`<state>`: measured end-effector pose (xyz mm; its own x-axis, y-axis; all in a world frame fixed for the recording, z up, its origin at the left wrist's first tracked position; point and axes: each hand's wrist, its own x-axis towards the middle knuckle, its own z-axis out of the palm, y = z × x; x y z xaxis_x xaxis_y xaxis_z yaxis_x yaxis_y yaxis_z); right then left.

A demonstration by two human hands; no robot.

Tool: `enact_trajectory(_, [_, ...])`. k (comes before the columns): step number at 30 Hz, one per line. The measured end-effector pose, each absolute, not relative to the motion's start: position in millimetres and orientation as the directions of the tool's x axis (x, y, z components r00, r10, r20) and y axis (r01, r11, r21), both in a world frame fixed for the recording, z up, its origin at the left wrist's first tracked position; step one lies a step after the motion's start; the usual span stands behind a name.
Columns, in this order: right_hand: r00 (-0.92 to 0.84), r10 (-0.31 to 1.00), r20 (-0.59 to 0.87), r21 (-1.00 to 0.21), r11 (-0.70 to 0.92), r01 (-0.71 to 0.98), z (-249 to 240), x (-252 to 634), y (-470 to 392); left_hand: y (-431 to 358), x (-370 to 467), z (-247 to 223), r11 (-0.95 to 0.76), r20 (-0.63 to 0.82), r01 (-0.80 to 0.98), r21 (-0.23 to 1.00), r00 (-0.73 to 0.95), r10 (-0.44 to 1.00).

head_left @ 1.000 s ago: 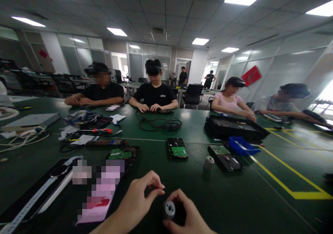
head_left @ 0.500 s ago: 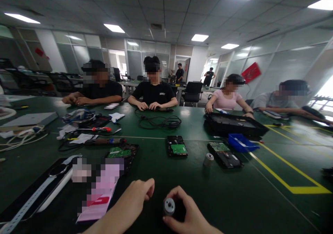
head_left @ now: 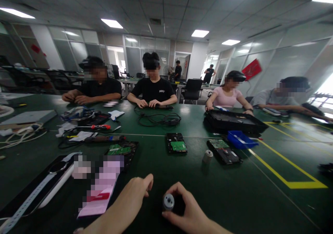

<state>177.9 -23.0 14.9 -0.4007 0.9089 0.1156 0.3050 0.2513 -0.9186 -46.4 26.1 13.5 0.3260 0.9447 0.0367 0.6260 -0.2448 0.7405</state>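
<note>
Worktop: green surface (head_left: 153, 157) beneath the person's two hands.
Left hand: partly curled (head_left: 135, 189), left of the metal cylinder and apart from it; whether its hidden fingertips grip anything cannot be told.
Right hand: nearer (head_left: 191, 208), thumb and forefinger curved round the cylinder's sides.
Metal cylinder: at the right hand's left (head_left: 168, 202), long axis roughly upright, holed end up.
</note>
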Motion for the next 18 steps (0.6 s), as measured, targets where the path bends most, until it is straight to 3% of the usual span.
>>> enact_trajectory(6, [-0.372,0.919,0.127,-0.920,0.250,0.302,11.0,177.3,-21.0,3.5,-27.9,50.5,-0.434,0.151,0.647,0.626,0.446,0.882])
enact_trajectory(13, [-0.403,0.891,0.207,-0.913,0.324,0.249,1.8,178.5,-19.6,-18.1,-21.0,43.1,-0.642,0.218,0.522,0.562,0.654,0.724])
enact_trajectory(18, [-0.406,0.889,0.210,-0.910,0.329,0.250,-0.5,178.2,-18.1,-16.6,-21.2,40.3,-0.696,0.290,0.474,0.539,0.671,0.682])
